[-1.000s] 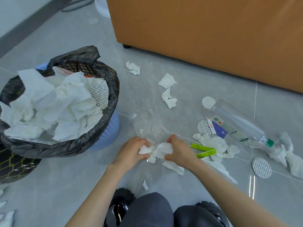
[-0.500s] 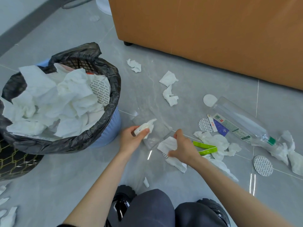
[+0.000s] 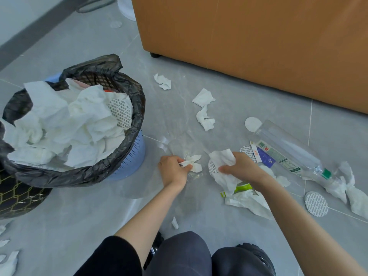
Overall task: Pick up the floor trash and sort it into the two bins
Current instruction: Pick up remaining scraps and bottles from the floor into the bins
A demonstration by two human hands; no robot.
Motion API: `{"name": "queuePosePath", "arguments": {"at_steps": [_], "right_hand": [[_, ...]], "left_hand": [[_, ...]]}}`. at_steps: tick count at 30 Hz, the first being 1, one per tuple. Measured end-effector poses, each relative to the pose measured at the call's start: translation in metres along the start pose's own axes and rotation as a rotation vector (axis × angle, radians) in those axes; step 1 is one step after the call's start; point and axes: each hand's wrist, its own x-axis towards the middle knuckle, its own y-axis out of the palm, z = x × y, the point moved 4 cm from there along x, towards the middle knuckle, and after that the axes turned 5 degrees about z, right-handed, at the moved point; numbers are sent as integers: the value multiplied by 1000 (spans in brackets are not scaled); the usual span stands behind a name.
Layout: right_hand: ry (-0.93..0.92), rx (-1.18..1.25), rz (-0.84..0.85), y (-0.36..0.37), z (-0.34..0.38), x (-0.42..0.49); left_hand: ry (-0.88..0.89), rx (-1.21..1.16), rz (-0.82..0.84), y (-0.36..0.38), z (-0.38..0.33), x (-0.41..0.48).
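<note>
My left hand (image 3: pixel 172 169) pinches a small crumpled tissue (image 3: pixel 192 163) low over a clear plastic bag (image 3: pixel 179 144) lying on the floor. My right hand (image 3: pixel 240 166) grips a larger white tissue (image 3: pixel 222 156), with a round foil seal (image 3: pixel 212 167) and a green wrapper (image 3: pixel 242 187) just beneath it. A blue bin (image 3: pixel 129 156) lined with a black bag (image 3: pixel 75 172) stands at the left, heaped with white tissues. A second, dark mesh bin (image 3: pixel 18 198) shows at the far left edge. A clear plastic bottle (image 3: pixel 288 148) lies to the right.
More tissues (image 3: pixel 206 118) and round seals (image 3: pixel 316 203) lie scattered across the grey tile floor. An orange cabinet (image 3: pixel 258 46) blocks the back. My knees (image 3: pixel 179 255) and shoes fill the bottom of the view. Tissue scraps (image 3: pixel 8 263) lie at lower left.
The hands split the tissue wad between them. My left hand moved toward the bin, then back down over the clear bag. My right hand lifted its tissue and shifted right.
</note>
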Motion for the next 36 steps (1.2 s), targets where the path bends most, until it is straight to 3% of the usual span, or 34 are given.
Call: {"name": "queuePosePath", "arguments": {"at_steps": [4,8,14,20,29,32,36], "right_hand": [[-17,242,-72,-9,4,-3],[-37,539,-117,-17,11,-6],[-188,750,-209,-38,54,-23],[-422,838,-89,-44,138,-44],[-542,624,157,44,266,-32],[-577,478,124,78,280,-25],[-752,-8,-68,101,282,-30]], "left_hand": [[14,-3,55,-3,-6,-2],[85,-154,45,-20,-18,-5],[369,-346,-106,-72,-92,-33],[467,-442,-290,-148,-132,-54],[278,-485,-493,-262,-64,-64],[197,-464,-518,-283,-36,-67],[55,-211,-436,-286,-8,-62]]}}
